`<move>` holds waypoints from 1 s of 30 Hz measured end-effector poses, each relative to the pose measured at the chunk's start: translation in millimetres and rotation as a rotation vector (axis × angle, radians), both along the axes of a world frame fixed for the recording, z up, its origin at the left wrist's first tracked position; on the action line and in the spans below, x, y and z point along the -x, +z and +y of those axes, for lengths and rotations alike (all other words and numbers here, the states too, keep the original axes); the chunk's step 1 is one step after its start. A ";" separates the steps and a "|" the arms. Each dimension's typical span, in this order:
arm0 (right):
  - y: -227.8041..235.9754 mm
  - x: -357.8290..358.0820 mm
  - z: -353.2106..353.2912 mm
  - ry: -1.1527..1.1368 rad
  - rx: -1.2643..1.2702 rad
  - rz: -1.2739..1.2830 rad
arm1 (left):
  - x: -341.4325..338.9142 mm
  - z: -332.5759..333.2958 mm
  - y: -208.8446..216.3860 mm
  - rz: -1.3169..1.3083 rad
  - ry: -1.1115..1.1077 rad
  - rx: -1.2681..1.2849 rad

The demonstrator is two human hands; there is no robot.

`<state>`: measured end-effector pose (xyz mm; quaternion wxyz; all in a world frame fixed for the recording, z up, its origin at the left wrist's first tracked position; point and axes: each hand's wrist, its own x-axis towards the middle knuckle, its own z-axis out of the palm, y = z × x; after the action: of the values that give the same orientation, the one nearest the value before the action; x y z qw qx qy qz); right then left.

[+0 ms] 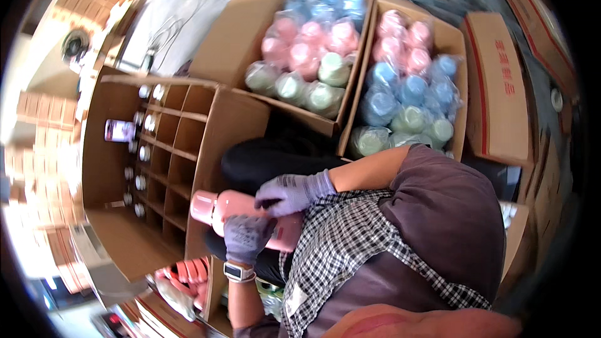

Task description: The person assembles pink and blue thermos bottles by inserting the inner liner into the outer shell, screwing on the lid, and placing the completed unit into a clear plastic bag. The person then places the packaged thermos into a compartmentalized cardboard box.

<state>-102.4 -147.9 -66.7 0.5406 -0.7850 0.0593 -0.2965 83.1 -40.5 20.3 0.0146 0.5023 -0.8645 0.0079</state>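
Observation:
A large pink bottle (288, 230) with a pink cap lies across my lap, its cap toward the divided carton. My left hand (247, 238), in a grey-purple glove with a watch at the wrist, is closed over the bottle's near side. My right hand (294, 194), gloved alike, rests on its far side with curled fingers. Whether anything small is between the fingertips, I cannot make out. Just past the cap stands an open carton (235, 119) with cardboard dividers (178, 114). Several white-capped bottles (144, 153) fill its far row, and the nearer compartments show bare cardboard.
Two open cartons, one at the upper middle (219, 44) and one to its right (460, 40), hold plastic-wrapped pink, blue and green bottles. A phone (119, 130) is at the divided carton's far wall. Closed cartons (494, 87) stand right; red items (191, 272) lie lower left.

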 end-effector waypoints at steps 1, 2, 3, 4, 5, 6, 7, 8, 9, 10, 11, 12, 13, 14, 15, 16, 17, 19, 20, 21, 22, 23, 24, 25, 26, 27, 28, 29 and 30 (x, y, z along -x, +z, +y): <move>2.7 10.2 -3.4 0.020 -0.036 0.007 | -3.7 -6.8 -2.9 -0.020 0.018 -0.011; 5.2 19.4 -8.6 0.047 -0.073 0.012 | -7.6 -11.6 -5.7 -0.041 0.043 -0.022; -0.4 22.1 -13.8 0.015 -0.041 -0.044 | -9.0 -8.2 -8.8 0.014 0.070 -0.030; 11.3 38.1 -16.3 -0.001 -0.130 0.008 | 1.8 -2.9 4.2 0.002 0.067 0.008; 23.9 53.7 -18.9 -0.011 -0.223 0.057 | 7.2 0.3 13.8 0.012 0.056 0.014; 26.1 62.4 -25.0 -0.007 -0.313 0.095 | 10.0 -0.4 16.3 0.011 0.059 0.025; 14.3 65.4 -31.7 -0.070 -0.258 0.020 | 13.5 -1.2 19.8 -0.004 0.046 0.033; 5.9 68.9 -38.1 -0.150 -0.202 -0.048 | 18.2 -3.0 23.4 -0.018 0.038 0.041; 6.8 71.7 -43.8 -0.178 -0.233 -0.013 | 22.1 -3.3 26.9 -0.013 0.061 0.032; 7.5 75.9 -49.6 -0.204 -0.264 0.024 | 24.7 -4.4 28.2 -0.009 0.069 0.009; 8.6 83.0 -54.2 -0.245 -0.269 0.026 | 26.9 -5.3 28.9 -0.003 0.081 -0.014; 1.1 83.1 -61.3 -0.272 -0.244 0.017 | 27.6 -4.5 31.6 -0.007 0.103 -0.033; -1.5 85.6 -70.4 -0.295 -0.248 0.022 | 31.2 -6.2 34.7 0.006 0.112 -0.052; -3.4 89.0 -80.2 -0.316 -0.253 0.029 | 31.2 -3.4 35.2 -0.005 0.119 -0.058; -2.4 94.6 -92.7 -0.331 -0.242 0.058 | 30.5 1.1 34.2 -0.012 0.130 -0.065; -3.0 102.3 -108.9 -0.352 -0.228 0.087 | 31.7 1.9 33.1 -0.018 0.135 -0.068; -21.8 104.3 -129.8 -0.392 -0.188 0.072 | 34.6 0.4 34.5 -0.005 0.135 -0.051; -50.1 119.3 -179.3 -0.485 -0.249 -0.033 | 44.0 -4.5 47.1 0.011 0.160 -0.068; -58.5 127.9 -207.8 -0.510 -0.524 -0.052 | 43.9 -6.5 45.8 0.015 0.173 -0.079; -50.8 138.1 -236.3 -0.596 -0.491 -0.023 | 39.4 -7.0 40.9 0.024 0.186 -0.092; -70.5 151.7 -274.2 -0.735 -0.227 -0.093 | 38.6 -10.4 39.9 0.021 0.191 -0.101; -107.3 177.1 -329.5 -0.886 -0.120 0.033 | 38.1 -15.3 42.4 0.016 0.183 -0.109; -127.6 196.6 -371.4 -1.077 -0.213 0.057 | 35.9 -18.7 41.7 0.014 0.184 -0.130; -119.5 219.7 -415.5 -1.207 -0.092 -0.013 | 41.1 -26.0 49.4 0.031 0.180 -0.126; -101.2 215.2 -432.7 -1.322 0.100 0.117 | 40.6 -20.1 45.7 0.023 0.222 -0.151; -99.5 226.7 -455.3 -1.401 0.126 0.207 | 38.7 -18.8 43.8 0.020 0.232 -0.165; -105.2 243.8 -480.1 -1.486 0.153 0.301 | 36.2 -19.0 42.6 0.017 0.234 -0.180; -115.8 261.1 -501.3 -1.501 0.128 0.510 | 32.7 -19.2 42.1 -0.006 0.213 -0.207; -128.6 269.3 -517.5 -1.495 0.104 0.720 | 31.4 -19.7 41.2 0.001 0.236 -0.216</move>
<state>-371.7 -665.4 -195.3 0.1119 -0.6094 0.7209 -0.3105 51.7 -60.2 61.5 -0.0400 0.5991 -0.7953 -0.0838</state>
